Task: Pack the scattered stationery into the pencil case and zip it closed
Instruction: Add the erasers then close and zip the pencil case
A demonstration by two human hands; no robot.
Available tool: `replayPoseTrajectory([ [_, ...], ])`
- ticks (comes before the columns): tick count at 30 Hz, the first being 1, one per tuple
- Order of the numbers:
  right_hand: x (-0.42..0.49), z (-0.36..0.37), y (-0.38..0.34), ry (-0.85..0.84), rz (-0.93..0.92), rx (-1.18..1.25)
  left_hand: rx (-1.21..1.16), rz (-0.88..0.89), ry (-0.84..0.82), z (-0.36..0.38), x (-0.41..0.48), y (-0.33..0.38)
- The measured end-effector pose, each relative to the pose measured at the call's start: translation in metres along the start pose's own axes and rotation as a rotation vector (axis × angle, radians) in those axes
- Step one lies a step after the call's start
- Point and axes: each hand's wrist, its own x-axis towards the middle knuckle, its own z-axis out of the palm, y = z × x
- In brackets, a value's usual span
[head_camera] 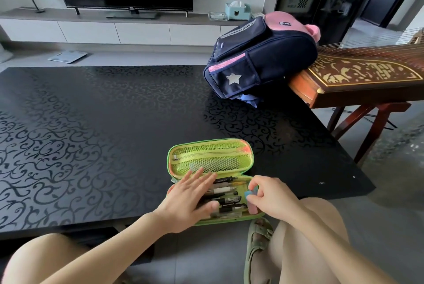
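Black and patterned with pale scrollwork, the table carries the green clamshell pencil case right at its near edge, directly under my hands. The case lies open with its long axis running left to right, the mesh-lined lid folded away beyond the hands and the tray nearest me.

My left hand is spread flat, palm down, over the left half of the tray, pressing on the row of black and clear pens that lie along the case's length. My right hand sits at the tray's right end, fingertips pinching a small blue and pink eraser; I think it is being tucked into the gap beside the pen tips, though the fingers hide part of it.

The right hand is nearer that gap. Well beyond the right hand, a navy and pink backpack leans on a carved wooden zither; neither obstructs. No loose stationery shows elsewhere, so closing the lid toward me seems next.
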Motion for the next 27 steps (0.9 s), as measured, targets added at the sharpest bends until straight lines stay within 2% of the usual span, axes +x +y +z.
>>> replayPoseTrajectory([
  [3, 0.005, -0.01, -0.004, -0.004, -0.029, -0.118, -0.064, -0.125, 0.129, -0.012, 0.005, -0.018],
  [6, 0.027, -0.022, -0.003, 0.147, 0.041, -0.091, 0.028, -0.337, 0.323, -0.023, 0.017, -0.047],
  [7, 0.037, -0.023, -0.001, 0.191, 0.064, -0.077, 0.032, -0.426, 0.341, -0.026, 0.021, -0.056],
  [9, 0.061, -0.021, 0.003, 0.221, 0.119, -0.063, -0.085, -0.595, 0.274, -0.03, 0.032, -0.071],
  [12, 0.092, -0.016, 0.007, 0.103, 0.2, 0.123, -0.411, -0.716, 0.147, -0.032, 0.047, -0.085],
  [14, 0.107, -0.016, 0.008, 0.087, 0.196, 0.171, -0.438, -0.707, 0.152, -0.031, 0.054, -0.092],
  [16, 0.121, -0.018, 0.006, 0.175, 0.181, 0.112, -0.426, -0.709, 0.196, -0.032, 0.059, -0.099],
  [22, 0.14, -0.043, -0.018, 0.339, 0.0, 0.131, -0.592, -0.601, 0.473, -0.073, 0.065, -0.108],
  [24, 0.131, -0.045, -0.025, 0.396, -0.078, 0.071, -0.635, -0.538, 0.473, -0.083, 0.056, -0.106],
  [27, 0.1, -0.036, -0.024, 0.451, -0.223, -0.085, -0.533, -0.415, 0.357, -0.083, 0.029, -0.099],
])
